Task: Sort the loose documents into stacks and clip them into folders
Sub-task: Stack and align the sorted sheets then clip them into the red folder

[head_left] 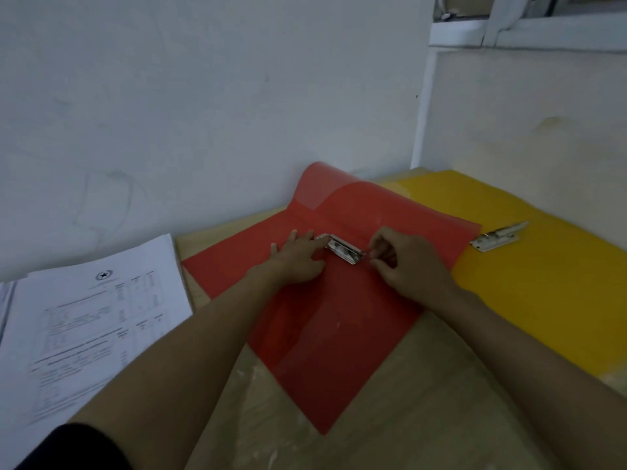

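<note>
The left hand is lying flat, fingers straight, steadying the red folder while the right hand is pinching its metal clip, probably working the lever.

The printed text on the document stack at lower left is too blurred to read, and the frame's left edge crops it. The yellow folder runs off the right edge.

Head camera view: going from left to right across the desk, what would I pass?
Printed documents → left hand → metal clip on the red folder → right hand → second clip on the yellow folder.
</note>
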